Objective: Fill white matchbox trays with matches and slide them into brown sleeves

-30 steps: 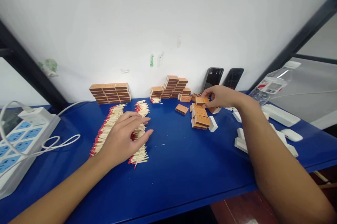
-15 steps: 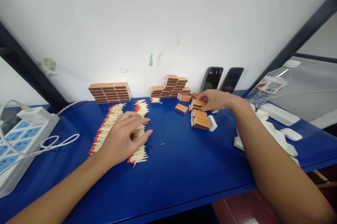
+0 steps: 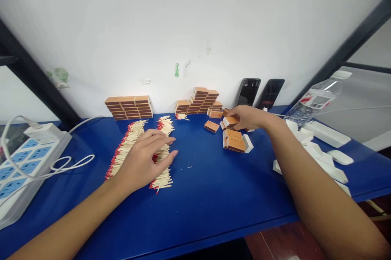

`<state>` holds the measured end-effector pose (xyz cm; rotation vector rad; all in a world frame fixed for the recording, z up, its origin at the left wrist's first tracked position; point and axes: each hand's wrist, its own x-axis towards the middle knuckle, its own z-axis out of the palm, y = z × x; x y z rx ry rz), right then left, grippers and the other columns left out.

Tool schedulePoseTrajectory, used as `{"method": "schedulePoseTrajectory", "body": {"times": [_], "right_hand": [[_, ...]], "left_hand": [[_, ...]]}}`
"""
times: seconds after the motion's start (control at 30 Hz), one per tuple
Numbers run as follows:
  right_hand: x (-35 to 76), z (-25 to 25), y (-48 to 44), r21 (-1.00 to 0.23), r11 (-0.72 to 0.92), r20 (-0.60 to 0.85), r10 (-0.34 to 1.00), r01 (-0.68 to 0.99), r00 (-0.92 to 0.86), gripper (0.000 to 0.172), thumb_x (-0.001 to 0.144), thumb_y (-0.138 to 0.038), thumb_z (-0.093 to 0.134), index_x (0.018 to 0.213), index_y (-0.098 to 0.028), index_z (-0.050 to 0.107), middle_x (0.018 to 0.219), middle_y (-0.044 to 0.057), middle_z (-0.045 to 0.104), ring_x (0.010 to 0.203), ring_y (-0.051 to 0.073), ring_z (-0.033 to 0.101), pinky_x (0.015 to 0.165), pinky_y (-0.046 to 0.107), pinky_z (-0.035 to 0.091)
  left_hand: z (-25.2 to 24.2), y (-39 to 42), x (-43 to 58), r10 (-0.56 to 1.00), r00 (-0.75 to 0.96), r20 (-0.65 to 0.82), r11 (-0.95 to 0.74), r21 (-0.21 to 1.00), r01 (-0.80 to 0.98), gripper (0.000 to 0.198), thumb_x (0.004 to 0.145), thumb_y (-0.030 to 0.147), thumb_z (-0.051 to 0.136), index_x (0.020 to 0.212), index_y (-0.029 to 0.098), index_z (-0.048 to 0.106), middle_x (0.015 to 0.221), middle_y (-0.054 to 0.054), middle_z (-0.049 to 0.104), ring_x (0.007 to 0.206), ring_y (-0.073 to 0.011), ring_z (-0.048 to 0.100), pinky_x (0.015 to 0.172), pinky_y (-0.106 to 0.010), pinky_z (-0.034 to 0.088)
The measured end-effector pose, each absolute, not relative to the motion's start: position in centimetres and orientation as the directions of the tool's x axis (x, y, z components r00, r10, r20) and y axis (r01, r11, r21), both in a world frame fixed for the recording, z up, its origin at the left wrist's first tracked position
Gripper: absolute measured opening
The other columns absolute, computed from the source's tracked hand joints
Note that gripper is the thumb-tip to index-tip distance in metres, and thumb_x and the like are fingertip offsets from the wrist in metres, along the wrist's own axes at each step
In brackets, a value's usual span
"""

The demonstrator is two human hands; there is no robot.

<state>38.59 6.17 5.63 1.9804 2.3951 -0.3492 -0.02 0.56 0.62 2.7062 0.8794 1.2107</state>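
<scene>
My left hand [image 3: 146, 161] lies over two long rows of red-tipped matches [image 3: 126, 143], [image 3: 164, 178], thumb apart from the fingers and holding nothing. At the right, my right hand [image 3: 244, 116] has its fingers and thumb round an orange matchbox [image 3: 230, 121], whose white inner tray juts out on the left. Just in front of it sit more matchboxes [image 3: 234, 141] in a small pile, with a white tray [image 3: 248, 143] leaning at their right side. One loose matchbox [image 3: 211, 126] is flat on the blue table [image 3: 201, 195].
Against the wall stand a neat matchbox stack [image 3: 128, 108] and a stepped one [image 3: 200, 101]. Two phones [image 3: 249, 92], [image 3: 270, 94] lean farther right. White empty trays [image 3: 317, 154] and a plastic bottle [image 3: 319, 99] are by my right forearm. A power strip [image 3: 33, 166] with cables occupies the left.
My right hand has tilted and slightly lifted the matchbox above the pile. My left hand stays over the matches. The whole view has shifted slightly.
</scene>
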Motion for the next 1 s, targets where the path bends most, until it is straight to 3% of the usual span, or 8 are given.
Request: {"method": "schedulePoseTrajectory", "body": {"times": [0.1, 0.27, 0.4, 0.53, 0.7, 0.83, 0.9, 1.0], "right_hand": [[38.9, 5.5, 6.3, -0.192, 0.161, -0.167, 0.967, 0.968, -0.194, 0.019, 0.072, -0.032, 0.076, 0.085, -0.021, 0.067, 0.070, -0.001, 0.061, 0.059, 0.016, 0.054, 0.054, 0.029, 0.035], [38.3, 5.8, 6.0, -0.143, 0.136, -0.192, 0.968, 0.980, -0.162, 0.019, 0.073, -0.034, 0.074, 0.084, -0.021, 0.066, 0.069, 0.000, 0.060, 0.057, 0.016, 0.053, 0.052, 0.030, 0.035], [37.5, 6.1, 5.6, -0.130, 0.152, -0.166, 0.971, 0.980, -0.173, 0.017, 0.074, -0.033, 0.074, 0.076, -0.022, 0.061, 0.068, 0.000, 0.058, 0.058, 0.016, 0.051, 0.055, 0.031, 0.034], [37.1, 6.4, 5.4, -0.144, 0.157, -0.141, 0.974, 0.977, -0.177, 0.027, 0.076, -0.038, 0.076, 0.069, -0.022, 0.056, 0.063, -0.001, 0.052, 0.058, 0.015, 0.046, 0.055, 0.032, 0.031], [36.0, 7.6, 4.3, -0.415, 0.234, -0.035, 0.961, 0.879, -0.273, 0.041, 0.079, -0.060, 0.078, 0.076, -0.022, 0.063, 0.065, -0.003, 0.055, 0.059, 0.014, 0.045, 0.057, 0.030, 0.030], [33.2, 8.4, 2.9, -0.572, 0.383, 0.096, 0.910, 0.726, -0.404, 0.041, 0.079, -0.061, 0.081, 0.090, -0.022, 0.075, 0.083, 0.002, 0.070, 0.075, 0.019, 0.058, 0.068, 0.031, 0.041], [31.1, 8.0, 2.4, -0.639, 0.446, 0.204, 0.884, 0.627, -0.420, 0.040, 0.078, -0.057, 0.083, 0.097, -0.022, 0.077, 0.093, 0.004, 0.074, 0.086, 0.022, 0.062, 0.076, 0.033, 0.046], [27.5, 6.2, 1.4, -0.725, 0.529, 0.343, 0.832, 0.440, -0.435, 0.046, 0.074, -0.048, 0.090, 0.111, -0.024, 0.077, 0.110, 0.005, 0.076, 0.100, 0.025, 0.065, 0.089, 0.038, 0.050]], "left_hand": [[0.5, 0.6, -0.1, 0.511, 0.533, 0.674, -0.839, 0.258, 0.479, 0.024, 0.095, 0.027, 0.073, 0.117, 0.020, 0.073, 0.105, -0.007, 0.077, 0.107, -0.0241, 0.066, 0.097, -0.043, 0.057], [0.6, 0.5, 0.0, 0.505, 0.541, 0.673, -0.844, 0.252, 0.474, 0.023, 0.095, 0.027, 0.072, 0.117, 0.020, 0.073, 0.105, -0.007, 0.077, 0.107, -0.0243, 0.066, 0.097, -0.043, 0.058], [0.7, 0.4, 0.0, 0.511, 0.542, 0.667, -0.839, 0.251, 0.483, 0.022, 0.096, 0.027, 0.070, 0.117, 0.021, 0.073, 0.104, -0.007, 0.078, 0.108, -0.0254, 0.067, 0.097, -0.045, 0.057], [0.6, 0.5, -0.1, 0.505, 0.541, 0.673, -0.843, 0.249, 0.477, 0.022, 0.096, 0.026, 0.070, 0.117, 0.021, 0.073, 0.104, -0.007, 0.078, 0.107, -0.0253, 0.067, 0.095, -0.045, 0.058], [0.8, 0.5, -0.1, 0.517, 0.512, 0.686, -0.834, 0.271, 0.480, 0.022, 0.096, 0.027, 0.071, 0.117, 0.020, 0.073, 0.106, -0.008, 0.077, 0.107, -0.0248, 0.066, 0.097, -0.045, 0.058], [1.0, 0.2, 0.0, 0.547, 0.490, 0.679, -0.820, 0.316, 0.477, 0.023, 0.096, 0.030, 0.071, 0.117, 0.021, 0.074, 0.107, -0.009, 0.078, 0.108, -0.0251, 0.067, 0.097, -0.045, 0.058], [1.1, -0.1, 0.2, 0.606, 0.457, 0.651, -0.786, 0.400, 0.471, 0.029, 0.095, 0.036, 0.073, 0.120, 0.022, 0.073, 0.109, -0.008, 0.078, 0.108, -0.0257, 0.069, 0.097, -0.045, 0.058], [1.3, -0.4, 0.4, 0.777, 0.395, 0.490, -0.624, 0.678, 0.388, 0.048, 0.092, 0.046, 0.076, 0.133, 0.024, 0.067, 0.118, -0.009, 0.078, 0.111, -0.0276, 0.072, 0.098, -0.046, 0.059]]}}
